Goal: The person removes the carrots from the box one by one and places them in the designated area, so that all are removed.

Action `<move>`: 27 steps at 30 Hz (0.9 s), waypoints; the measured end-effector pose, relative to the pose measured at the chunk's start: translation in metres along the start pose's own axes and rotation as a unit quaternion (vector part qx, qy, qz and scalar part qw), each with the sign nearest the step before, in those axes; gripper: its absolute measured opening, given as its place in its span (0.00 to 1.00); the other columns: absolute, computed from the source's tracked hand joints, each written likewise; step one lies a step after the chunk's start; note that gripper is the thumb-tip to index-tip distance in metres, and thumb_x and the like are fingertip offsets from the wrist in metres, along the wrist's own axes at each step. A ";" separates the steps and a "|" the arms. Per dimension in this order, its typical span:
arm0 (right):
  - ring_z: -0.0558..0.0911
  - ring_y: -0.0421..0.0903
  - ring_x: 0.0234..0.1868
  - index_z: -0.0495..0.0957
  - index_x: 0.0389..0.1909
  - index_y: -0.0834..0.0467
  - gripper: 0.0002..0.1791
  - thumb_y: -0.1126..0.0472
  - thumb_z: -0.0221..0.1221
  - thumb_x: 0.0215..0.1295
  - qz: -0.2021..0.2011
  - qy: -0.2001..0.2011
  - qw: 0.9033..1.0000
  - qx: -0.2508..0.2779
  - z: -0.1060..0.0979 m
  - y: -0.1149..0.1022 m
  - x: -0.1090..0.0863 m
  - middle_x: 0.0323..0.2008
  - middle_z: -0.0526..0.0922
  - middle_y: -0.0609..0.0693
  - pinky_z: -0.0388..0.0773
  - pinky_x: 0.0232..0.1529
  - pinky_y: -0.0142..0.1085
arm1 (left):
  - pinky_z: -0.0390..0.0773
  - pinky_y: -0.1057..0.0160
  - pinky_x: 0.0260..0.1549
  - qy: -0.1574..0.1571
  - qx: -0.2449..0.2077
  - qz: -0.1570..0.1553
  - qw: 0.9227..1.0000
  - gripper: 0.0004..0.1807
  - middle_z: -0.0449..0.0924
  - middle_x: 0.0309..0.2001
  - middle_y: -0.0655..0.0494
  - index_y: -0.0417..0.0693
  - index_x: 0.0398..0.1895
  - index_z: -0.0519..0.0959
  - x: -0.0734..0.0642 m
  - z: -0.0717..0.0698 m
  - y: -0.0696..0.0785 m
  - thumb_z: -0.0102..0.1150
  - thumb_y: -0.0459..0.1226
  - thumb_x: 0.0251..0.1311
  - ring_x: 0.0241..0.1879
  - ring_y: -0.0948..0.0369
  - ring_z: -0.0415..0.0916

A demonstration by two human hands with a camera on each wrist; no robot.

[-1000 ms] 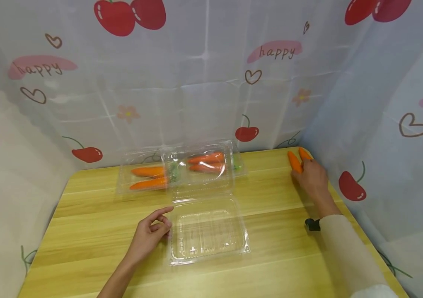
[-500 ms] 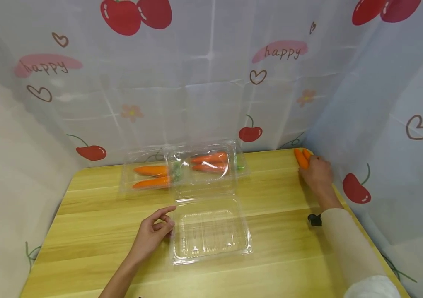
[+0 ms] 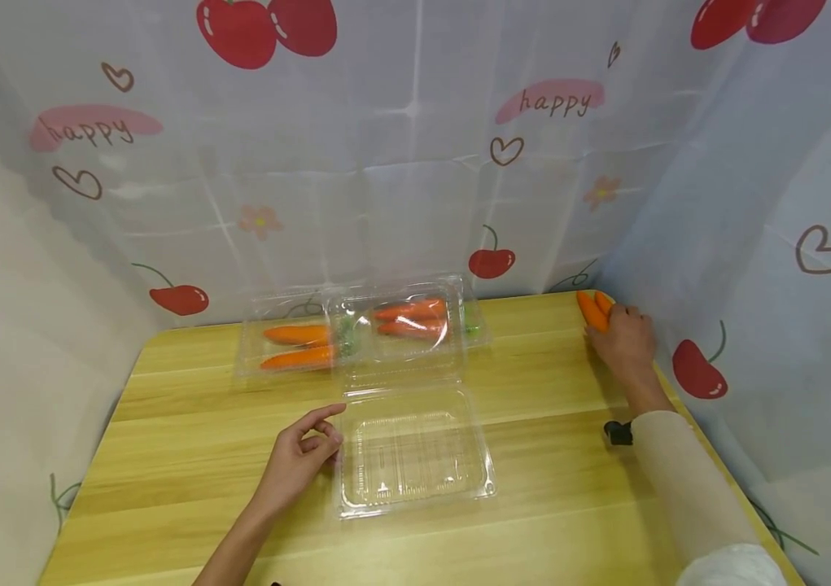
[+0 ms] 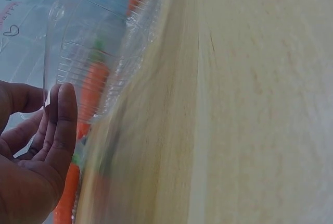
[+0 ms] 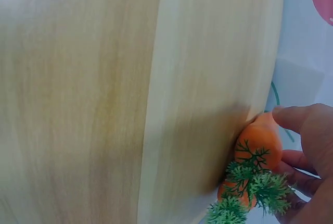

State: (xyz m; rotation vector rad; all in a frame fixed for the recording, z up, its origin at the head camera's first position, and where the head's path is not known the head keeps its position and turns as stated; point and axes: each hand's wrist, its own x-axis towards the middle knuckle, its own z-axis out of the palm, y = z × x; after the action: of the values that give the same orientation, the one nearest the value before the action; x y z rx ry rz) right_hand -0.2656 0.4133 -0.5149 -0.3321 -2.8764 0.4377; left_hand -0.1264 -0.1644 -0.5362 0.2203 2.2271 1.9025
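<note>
On the counter [image 3: 547,456], at its far right corner, the right hand [image 3: 623,338] pinches carrots [image 3: 592,311], seemingly mid pick-up, a lift needed next, while the left hand [image 3: 299,448], pinch unclear, touches the clear container [image 3: 415,504].

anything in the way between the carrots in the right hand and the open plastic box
Nothing visible stands between the carrots in the right hand and the open box. The lid is raised at the box's back, beside that path, and the left hand is at the opposite, left side.
</note>
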 end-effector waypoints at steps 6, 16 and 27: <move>0.71 0.76 0.56 0.70 0.65 0.76 0.37 0.48 0.64 0.73 -0.010 -0.004 1.000 -0.019 -0.007 -0.013 -0.006 0.57 0.75 0.77 0.73 0.58 0.65 | 0.90 0.62 0.38 0.002 -0.004 -0.003 1.000 0.26 0.75 0.47 0.42 0.45 0.75 0.75 0.000 0.000 -0.001 0.61 0.30 0.76 0.30 0.63 0.84; 0.81 0.69 0.52 0.84 0.52 0.66 0.23 0.48 0.64 0.77 -0.123 0.032 0.988 0.083 -0.007 -0.073 -0.040 0.52 0.87 0.67 0.77 0.56 0.64 | 0.90 0.63 0.38 0.000 -0.011 -0.003 1.000 0.26 0.75 0.47 0.43 0.44 0.75 0.75 0.000 0.000 -0.002 0.62 0.31 0.76 0.30 0.63 0.84; 0.86 0.53 0.48 0.85 0.52 0.53 0.17 0.45 0.66 0.76 -0.124 -0.102 0.949 0.271 0.012 -0.138 -0.082 0.49 0.89 0.53 0.84 0.51 0.43 | 0.90 0.63 0.37 -0.008 -0.025 0.007 1.000 0.27 0.75 0.46 0.43 0.43 0.76 0.74 0.000 0.000 -0.004 0.62 0.31 0.76 0.30 0.63 0.84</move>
State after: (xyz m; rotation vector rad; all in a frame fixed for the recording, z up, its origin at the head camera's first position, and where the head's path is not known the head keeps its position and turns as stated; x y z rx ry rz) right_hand -0.2162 0.2609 -0.4975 0.1755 -2.7757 1.2299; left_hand -0.1267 -0.1652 -0.5404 0.2437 2.1708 1.9537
